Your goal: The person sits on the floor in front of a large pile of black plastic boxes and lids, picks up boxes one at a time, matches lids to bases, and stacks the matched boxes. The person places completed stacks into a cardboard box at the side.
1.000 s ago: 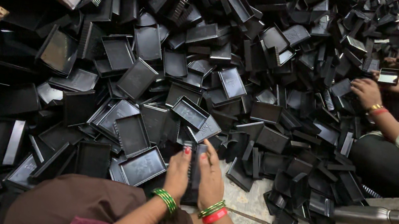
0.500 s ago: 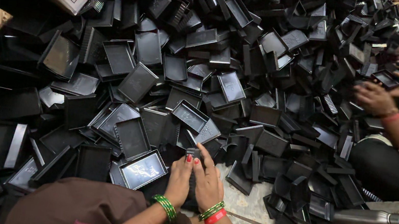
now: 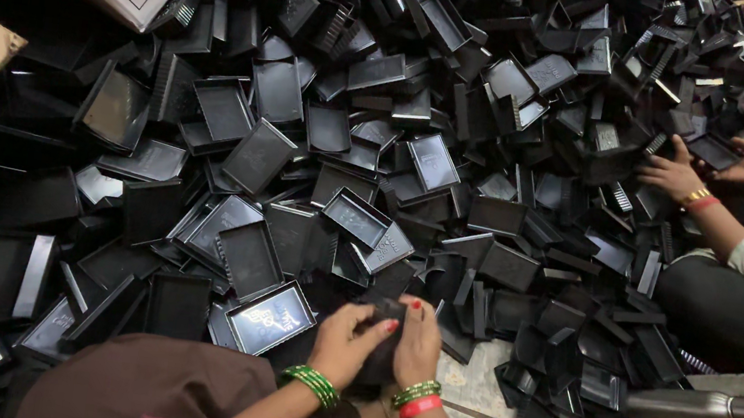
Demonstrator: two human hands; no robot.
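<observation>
Both hands, left (image 3: 346, 335) and right (image 3: 417, 340), closed their fingers around one black plastic tray (image 3: 385, 314), low at the edge of an uncountable heap of glossy rectangular trays (image 3: 354, 130).

Green bangles (image 3: 312, 385) both wrists (one red (image 3: 420, 407)), red nails (image 3: 416, 305).

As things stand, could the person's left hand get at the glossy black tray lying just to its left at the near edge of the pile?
Probably yes. The left hand sits right beside that glossy tray, which lies on top, uncovered. But both hands, the right hand too, hold a small black piece, so it must let go first.
</observation>
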